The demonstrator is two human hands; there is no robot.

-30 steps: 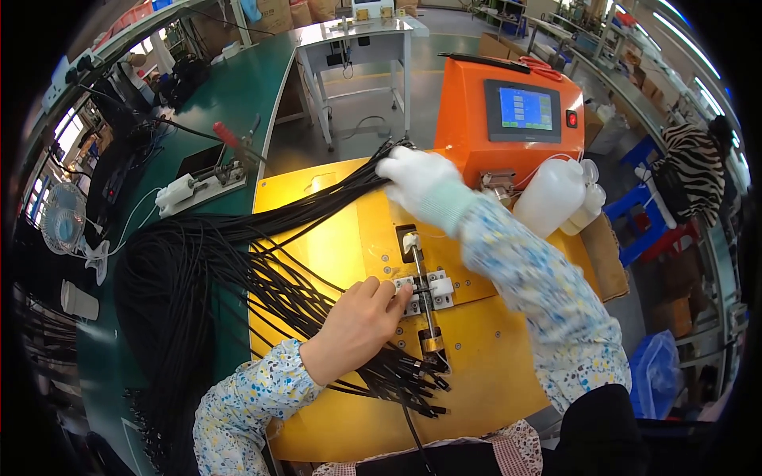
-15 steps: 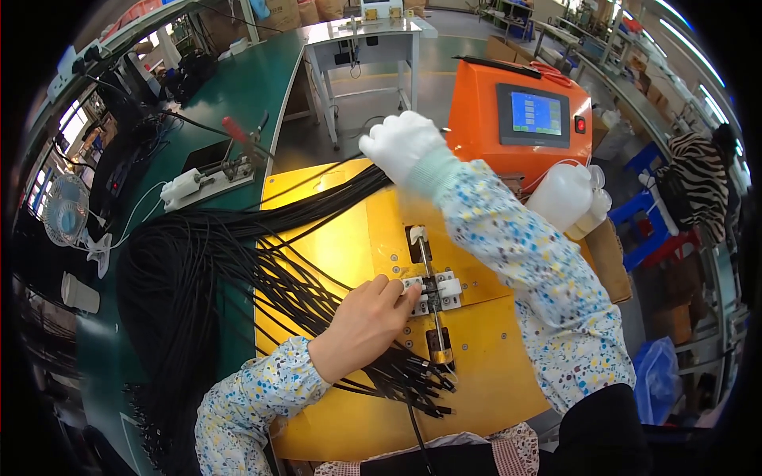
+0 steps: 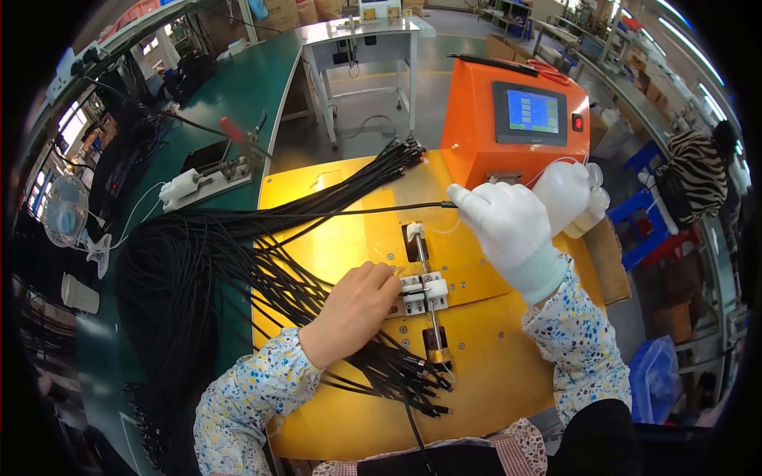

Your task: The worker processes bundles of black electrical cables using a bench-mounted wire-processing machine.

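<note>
My right hand (image 3: 504,222), in a white knit glove, is closed on the end of a black cable (image 3: 381,209). This cable stretches left from my fingers to the large pile of black cables (image 3: 171,262). Curled at the left side of a small white fixture (image 3: 426,293) is my bare left hand (image 3: 353,305); its fingertips are partly hidden, and what they pinch cannot be made out. A dark strand lies across the fixture, which has metal rods above and below it. One bundle of cable ends (image 3: 409,151) points to the far side; another (image 3: 421,381) fans out below my left wrist.
The yellow plate (image 3: 492,373) carries the fixture. An orange machine (image 3: 516,111) with a lit screen stands at the far right, beside white plastic bottles (image 3: 562,190). On the green table (image 3: 230,87) are a red-handled toggle clamp (image 3: 234,131), a small fan (image 3: 67,210) and a cup (image 3: 79,293).
My right hand has moved right and nearer from the far cable ends, drawing one cable out straight. My left hand has shifted slightly left at the fixture.
</note>
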